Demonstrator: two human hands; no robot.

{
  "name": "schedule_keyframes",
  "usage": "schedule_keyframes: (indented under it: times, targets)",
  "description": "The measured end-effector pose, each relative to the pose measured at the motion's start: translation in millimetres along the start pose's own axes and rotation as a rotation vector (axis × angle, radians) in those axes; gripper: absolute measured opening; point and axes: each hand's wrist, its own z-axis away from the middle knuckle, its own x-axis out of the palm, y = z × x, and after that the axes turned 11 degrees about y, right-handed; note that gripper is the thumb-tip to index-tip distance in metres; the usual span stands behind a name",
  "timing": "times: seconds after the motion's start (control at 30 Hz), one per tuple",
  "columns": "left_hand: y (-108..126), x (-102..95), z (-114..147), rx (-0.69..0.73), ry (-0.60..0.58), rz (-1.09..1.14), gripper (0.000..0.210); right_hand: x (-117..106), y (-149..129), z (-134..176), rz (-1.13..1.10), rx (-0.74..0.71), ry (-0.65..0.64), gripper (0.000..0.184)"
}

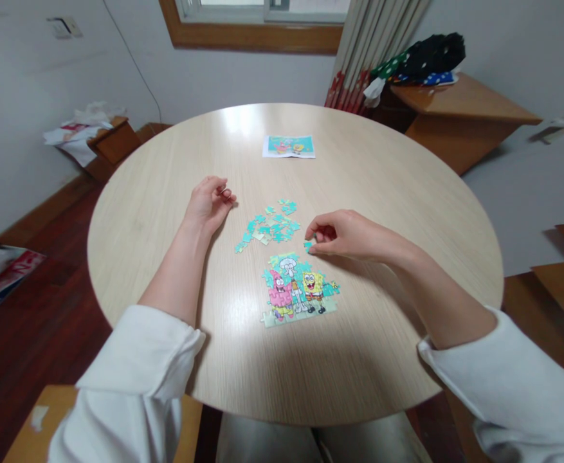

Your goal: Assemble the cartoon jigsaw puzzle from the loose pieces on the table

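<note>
Between thumb and fingers, my right hand [342,235] pinches a small teal puzzle piece [309,245], just above and to the right of the partly joined jigsaw puzzle [286,297]. That puzzle shows a pink starfish, a pale long-nosed figure and a yellow square figure, with uneven edges. Beyond it lies a scattered heap of loose teal and pale green puzzle pieces [276,226]. My left hand [210,200] rests on its side on the table, left of the heap, with fingers loosely curled; I see nothing in them.
A printed reference picture [290,146] lies toward the far side of the round wooden table [382,167]. At the back right, a wooden cabinet [460,103] carries dark and spotted cloth [431,58]. Papers [76,138] are piled at the left wall, and a stool [45,418] stands at lower left.
</note>
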Motion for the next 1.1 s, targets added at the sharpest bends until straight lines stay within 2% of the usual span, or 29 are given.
schedule_keyframes:
  times: [0.27, 1.1]
  targets:
    - [-3, -1.9, -4, -0.013, 0.003, 0.030, 0.030, 4, 4, -2, 0.064, -0.034, -0.014, 0.014]
    - [-1, -1.4, -2, -0.013, 0.016, 0.009, 0.029, 9, -4, 1, -0.048, -0.050, 0.031, 0.017]
